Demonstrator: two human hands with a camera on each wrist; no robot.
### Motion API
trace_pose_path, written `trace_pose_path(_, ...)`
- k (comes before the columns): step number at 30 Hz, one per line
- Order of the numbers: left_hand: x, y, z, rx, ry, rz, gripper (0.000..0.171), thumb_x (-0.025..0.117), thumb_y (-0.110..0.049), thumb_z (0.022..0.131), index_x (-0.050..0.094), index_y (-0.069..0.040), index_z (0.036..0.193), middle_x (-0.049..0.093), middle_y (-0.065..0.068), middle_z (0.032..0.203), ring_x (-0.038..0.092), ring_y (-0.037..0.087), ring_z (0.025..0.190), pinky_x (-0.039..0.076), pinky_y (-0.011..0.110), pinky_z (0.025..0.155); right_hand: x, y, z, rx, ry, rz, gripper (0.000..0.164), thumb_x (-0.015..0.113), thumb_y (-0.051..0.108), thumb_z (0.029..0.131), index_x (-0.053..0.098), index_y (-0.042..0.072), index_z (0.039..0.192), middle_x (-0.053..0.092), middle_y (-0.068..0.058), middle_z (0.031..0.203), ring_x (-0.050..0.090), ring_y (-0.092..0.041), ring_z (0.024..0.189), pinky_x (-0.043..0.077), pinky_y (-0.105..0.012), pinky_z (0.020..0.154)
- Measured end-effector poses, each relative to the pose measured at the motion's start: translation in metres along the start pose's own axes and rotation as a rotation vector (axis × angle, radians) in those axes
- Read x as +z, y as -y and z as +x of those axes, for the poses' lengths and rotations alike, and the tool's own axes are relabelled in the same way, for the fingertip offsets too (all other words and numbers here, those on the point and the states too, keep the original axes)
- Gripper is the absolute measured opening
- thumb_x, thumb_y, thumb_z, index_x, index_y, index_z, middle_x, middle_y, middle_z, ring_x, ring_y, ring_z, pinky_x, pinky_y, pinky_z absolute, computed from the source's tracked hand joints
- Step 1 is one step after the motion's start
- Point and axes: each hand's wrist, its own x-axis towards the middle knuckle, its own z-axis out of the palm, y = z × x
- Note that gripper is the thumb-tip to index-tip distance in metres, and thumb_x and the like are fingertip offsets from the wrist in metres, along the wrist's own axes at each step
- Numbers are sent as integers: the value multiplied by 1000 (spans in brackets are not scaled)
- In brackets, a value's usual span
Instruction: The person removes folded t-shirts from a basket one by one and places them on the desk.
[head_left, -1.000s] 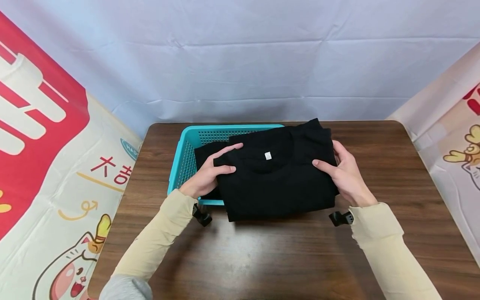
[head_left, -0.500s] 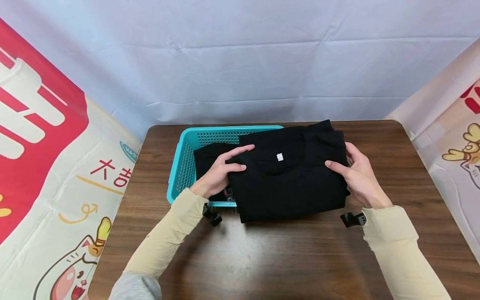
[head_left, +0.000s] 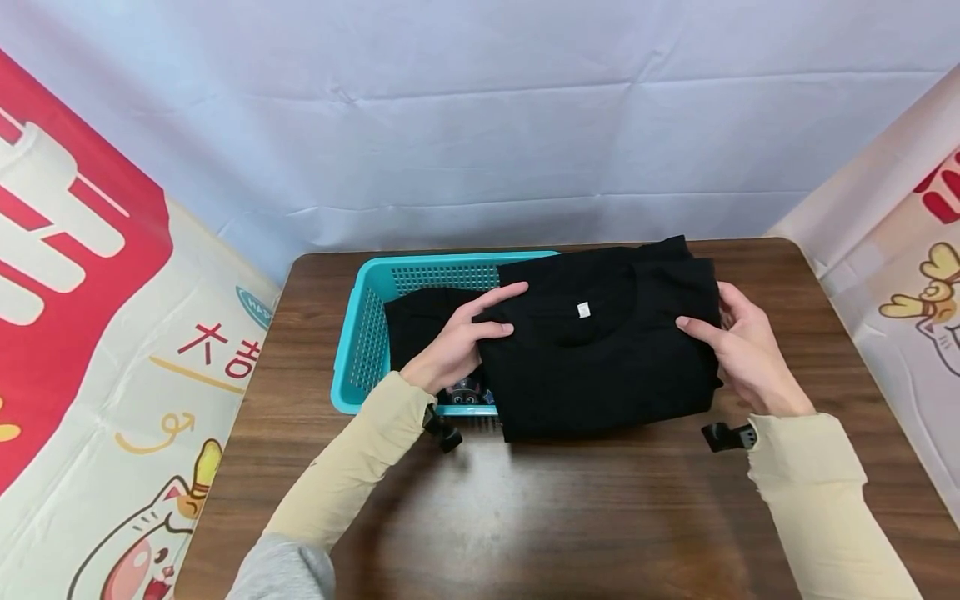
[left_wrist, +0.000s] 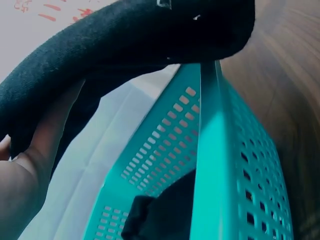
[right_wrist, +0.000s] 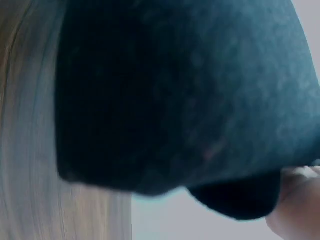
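Rightward we shift 1 folded black T-shirt (head_left: 600, 367), left hand (head_left: 456, 343) and right hand (head_left: 752, 354) gripping its edges; it hides part of 1 turquoise basket (head_left: 435, 260).

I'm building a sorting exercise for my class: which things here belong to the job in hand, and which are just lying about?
Job in hand:
Black shirt, held by left hand and right hand
Probably teal basket, partly hidden
Probably black cloth inside it

Just around it:
Wooden table
Pale backdrop
Printed hangings
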Motion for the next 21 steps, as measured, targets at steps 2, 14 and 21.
trace_pose_path(2,3,2,2,1,3,-8,57,50,4,93,45,-21,145,57,6,134,67,14,103,56,33,84,-4,0,-1,10,-13,-21,45,69,9,89,51,18,129,56,15,115,59,2,92,52,-13,71)
trace_pose_path(14,19,7,16,1,15,-54,59,49,6,94,41,-16,147,54,3,130,65,13,103,56,30,81,-23,-3,-1,38,-38,-197,41,65,16,92,49,24,129,53,18,111,56,3,90,49,-13,69)
trace_pose_path(21,27,10,23,-29,8,-58,59,45,6,96,37,-19,149,46,1,141,62,13,108,54,30,85,-29,-5,0,42,-86,-251,40,65,17,92,49,24,128,53,19,107,57,2,82,49,-14,63)
